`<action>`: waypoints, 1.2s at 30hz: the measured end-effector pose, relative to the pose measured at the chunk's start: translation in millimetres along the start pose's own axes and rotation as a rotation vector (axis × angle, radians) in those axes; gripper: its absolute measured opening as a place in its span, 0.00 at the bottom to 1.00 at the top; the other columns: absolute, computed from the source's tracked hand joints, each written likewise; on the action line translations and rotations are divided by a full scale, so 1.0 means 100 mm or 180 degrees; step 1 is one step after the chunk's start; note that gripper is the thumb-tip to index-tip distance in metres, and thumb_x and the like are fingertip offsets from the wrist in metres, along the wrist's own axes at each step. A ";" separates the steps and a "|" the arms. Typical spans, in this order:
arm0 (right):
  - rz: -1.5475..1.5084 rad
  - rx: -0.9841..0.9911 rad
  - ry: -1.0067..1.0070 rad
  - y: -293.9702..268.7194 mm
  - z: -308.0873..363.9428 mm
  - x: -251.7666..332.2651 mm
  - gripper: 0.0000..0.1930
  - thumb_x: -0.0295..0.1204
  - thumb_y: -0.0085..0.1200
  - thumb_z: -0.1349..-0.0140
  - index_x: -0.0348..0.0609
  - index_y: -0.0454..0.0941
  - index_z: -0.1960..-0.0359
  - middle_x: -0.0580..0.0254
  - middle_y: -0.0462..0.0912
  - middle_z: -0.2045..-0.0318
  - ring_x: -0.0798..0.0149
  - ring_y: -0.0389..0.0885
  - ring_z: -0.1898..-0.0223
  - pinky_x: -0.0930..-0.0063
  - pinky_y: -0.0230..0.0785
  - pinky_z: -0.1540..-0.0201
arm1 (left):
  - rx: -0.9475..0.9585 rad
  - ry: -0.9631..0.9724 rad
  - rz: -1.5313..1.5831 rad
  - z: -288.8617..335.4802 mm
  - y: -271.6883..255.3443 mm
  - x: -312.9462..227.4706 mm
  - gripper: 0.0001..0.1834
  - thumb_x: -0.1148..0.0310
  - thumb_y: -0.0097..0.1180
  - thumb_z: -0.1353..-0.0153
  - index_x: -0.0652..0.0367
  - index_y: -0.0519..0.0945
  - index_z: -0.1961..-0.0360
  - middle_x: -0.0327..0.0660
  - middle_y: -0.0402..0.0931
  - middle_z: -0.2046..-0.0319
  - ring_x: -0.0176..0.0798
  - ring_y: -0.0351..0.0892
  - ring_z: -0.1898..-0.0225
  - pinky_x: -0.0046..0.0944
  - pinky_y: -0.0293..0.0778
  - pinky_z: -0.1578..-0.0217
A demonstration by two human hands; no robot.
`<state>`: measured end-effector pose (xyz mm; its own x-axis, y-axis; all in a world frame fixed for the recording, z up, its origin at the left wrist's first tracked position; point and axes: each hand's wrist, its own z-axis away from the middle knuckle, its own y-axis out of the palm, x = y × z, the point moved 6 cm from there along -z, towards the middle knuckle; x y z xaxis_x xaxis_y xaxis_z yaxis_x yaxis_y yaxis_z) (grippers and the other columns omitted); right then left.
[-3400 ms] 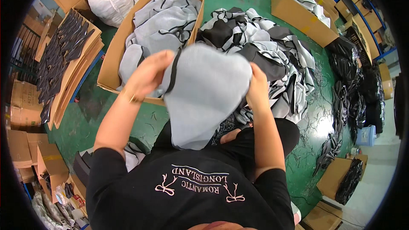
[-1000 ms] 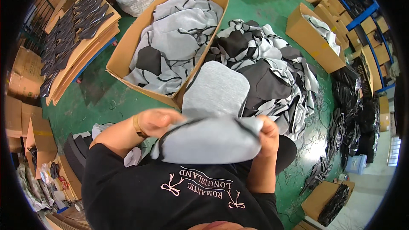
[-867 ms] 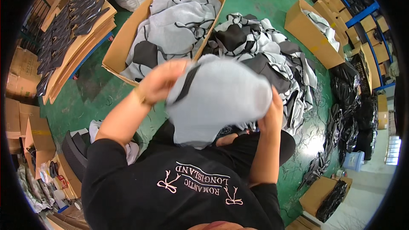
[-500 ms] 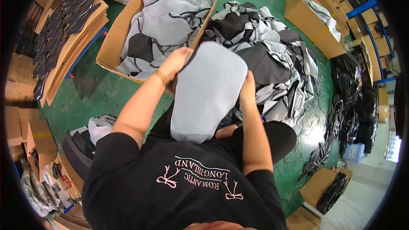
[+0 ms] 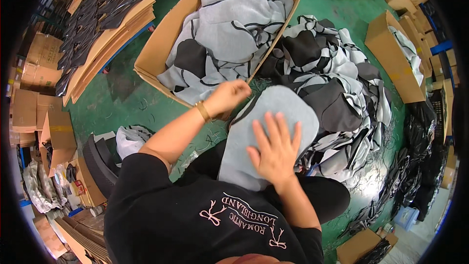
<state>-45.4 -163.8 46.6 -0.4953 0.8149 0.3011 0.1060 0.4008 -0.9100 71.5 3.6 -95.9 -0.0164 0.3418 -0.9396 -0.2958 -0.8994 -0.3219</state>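
Find the panel (image 5: pixel 244 142) directly under the right grip (image 5: pixel 278 154), grey face up, over the lap (image 5: pixel 202 159). Read its long axis as slanting, from a lower end behind and left of the right grip to a rounded end just ahead of the fingertips. Note the right grip flat on that face, palm down, fingers spread, pinching nothing; cannot tell how hard pressed.

Place the left grip (image 5: pixel 229 97) off the upper left side, half curled, just beside the black trim (image 5: pixel 247 109); cannot tell of anything held between its fingers, nor of contact with the trim. Judge the left grip nearer to that trimmed edge, the right grip nearer to the panel's middle.

Count the rounded end as uncovered, with the pile (image 5: pixel 337 102) near, ahead and right of the right grip, probably tight for a sweep that way. See the carton (image 5: pixel 168 34) ahead of the left grip, full of grey pieces (image 5: pixel 227 24), near corner partly masked by the fingers. Look left of the left grip for wider room: green floor (image 5: pixel 102 120), then boards (image 5: pixel 134 24), well apart
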 end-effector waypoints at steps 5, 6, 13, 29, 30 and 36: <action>-0.0075 -0.0254 -0.0229 0.07 0.02 0.07 0.21 0.46 0.45 0.41 0.50 0.79 0.52 0.54 0.73 0.44 0.52 0.67 0.40 0.48 0.37 0.33 | -0.2284 -0.1026 -0.1797 -0.57 -1.16 1.54 0.24 0.58 0.61 0.47 0.57 0.74 0.51 0.53 0.77 0.56 0.52 0.76 0.53 0.45 0.72 0.52; -0.0110 -0.0252 -0.0143 0.08 -0.02 0.05 0.19 0.45 0.46 0.41 0.50 0.80 0.54 0.55 0.75 0.46 0.53 0.68 0.41 0.48 0.37 0.33 | -0.2195 -0.1740 -0.1670 -0.61 -1.26 1.80 0.25 0.58 0.60 0.46 0.58 0.73 0.50 0.55 0.74 0.53 0.55 0.72 0.49 0.46 0.70 0.49; -0.0027 -0.0191 0.0012 0.07 -0.05 -0.04 0.19 0.46 0.46 0.41 0.55 0.80 0.54 0.60 0.74 0.45 0.57 0.69 0.41 0.47 0.40 0.34 | -0.1714 -0.2085 -0.1496 -0.77 -1.28 2.04 0.25 0.59 0.53 0.41 0.69 0.70 0.51 0.60 0.71 0.50 0.62 0.68 0.46 0.50 0.67 0.47; -0.2889 -0.0862 -0.0269 -0.68 -0.41 0.37 0.29 0.33 0.69 0.59 0.42 0.74 0.52 0.53 0.74 0.49 0.48 0.70 0.45 0.63 0.62 0.45 | 0.1678 0.0532 -0.0771 0.93 -0.71 -2.05 0.09 0.66 0.54 0.37 0.62 0.76 0.65 0.31 0.71 0.78 0.23 0.65 0.74 0.30 0.67 0.72; -0.3378 -0.0781 -0.0417 -0.74 -0.42 0.46 0.29 0.35 0.71 0.59 0.41 0.75 0.53 0.53 0.76 0.53 0.47 0.72 0.48 0.67 0.66 0.50 | 0.2008 0.0803 -0.0384 1.09 -0.52 -2.17 0.09 0.66 0.54 0.37 0.61 0.75 0.67 0.32 0.69 0.81 0.24 0.62 0.77 0.31 0.64 0.76; -0.3180 0.0374 -0.1281 -0.83 0.07 0.60 0.19 0.35 0.74 0.62 0.37 0.75 0.79 0.58 0.77 0.81 0.59 0.75 0.81 0.73 0.66 0.76 | 0.3729 0.0479 0.1179 1.72 -0.19 -2.29 0.16 0.65 0.63 0.43 0.67 0.76 0.61 0.39 0.77 0.72 0.27 0.73 0.70 0.31 0.69 0.69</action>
<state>-90.1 -150.9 137.9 -0.5608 -0.0635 0.8255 -0.5751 0.7472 -0.3332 -82.8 -10.6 145.7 -0.1941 0.0145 -0.9809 -0.9739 -0.1225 0.1909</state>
